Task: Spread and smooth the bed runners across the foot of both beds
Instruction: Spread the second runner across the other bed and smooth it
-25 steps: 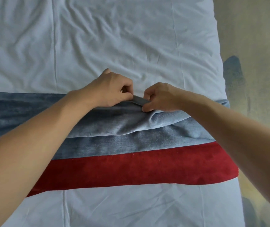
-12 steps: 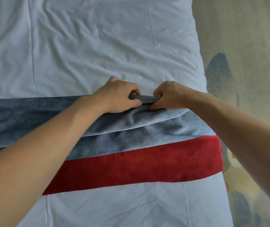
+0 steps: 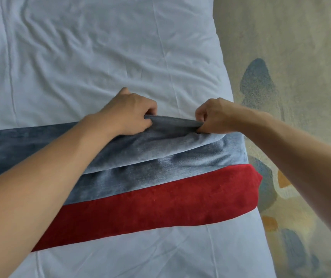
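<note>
A velvet bed runner, blue-grey with a red band along its near side, lies across a white bed. Its far blue part is bunched into a fold on the right half. My left hand grips the runner's far edge near the bed's middle. My right hand pinches the same edge close to the bed's right side. A short stretch of the edge is lifted taut between the two hands. The runner's right end hangs over the bed's side.
The white duvet is wrinkled beyond the runner. To the right of the bed lies a beige carpet with blue and orange patches. Only this one bed is in view.
My hands have moved apart along the runner's far edge, the right one sliding toward the bed's right side. The stretch of edge between them is longer now.
</note>
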`<control>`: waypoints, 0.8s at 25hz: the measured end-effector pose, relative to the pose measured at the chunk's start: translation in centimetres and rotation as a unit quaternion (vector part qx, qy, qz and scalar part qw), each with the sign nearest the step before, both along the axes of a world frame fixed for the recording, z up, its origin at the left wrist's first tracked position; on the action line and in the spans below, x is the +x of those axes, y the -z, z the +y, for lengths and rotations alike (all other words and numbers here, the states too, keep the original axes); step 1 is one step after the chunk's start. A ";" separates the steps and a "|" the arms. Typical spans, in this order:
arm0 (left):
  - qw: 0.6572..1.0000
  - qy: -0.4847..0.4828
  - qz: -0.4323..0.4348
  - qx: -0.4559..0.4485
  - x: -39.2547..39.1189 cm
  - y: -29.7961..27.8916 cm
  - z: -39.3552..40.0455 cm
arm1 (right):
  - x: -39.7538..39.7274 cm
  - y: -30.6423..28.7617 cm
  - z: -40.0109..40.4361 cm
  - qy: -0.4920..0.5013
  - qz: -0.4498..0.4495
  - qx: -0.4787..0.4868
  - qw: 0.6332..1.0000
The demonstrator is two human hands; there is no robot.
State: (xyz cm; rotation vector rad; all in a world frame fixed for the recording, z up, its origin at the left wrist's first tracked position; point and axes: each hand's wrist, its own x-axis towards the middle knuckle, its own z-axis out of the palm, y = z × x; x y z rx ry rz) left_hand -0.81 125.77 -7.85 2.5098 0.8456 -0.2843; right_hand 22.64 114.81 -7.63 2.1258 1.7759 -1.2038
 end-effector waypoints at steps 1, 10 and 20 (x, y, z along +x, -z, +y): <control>1.000 0.006 -0.012 -0.004 1.4 0.0 -0.8 | 0.2 -0.3 -0.3 0.019 0.027 0.002 0.999; 0.993 0.068 -0.069 0.064 7.1 -0.7 -3.7 | 2.9 -1.5 -1.4 0.027 0.031 -0.074 0.996; 0.986 0.099 -0.069 0.119 10.8 -0.7 -6.3 | 4.1 -1.9 -2.3 0.059 0.016 0.019 0.998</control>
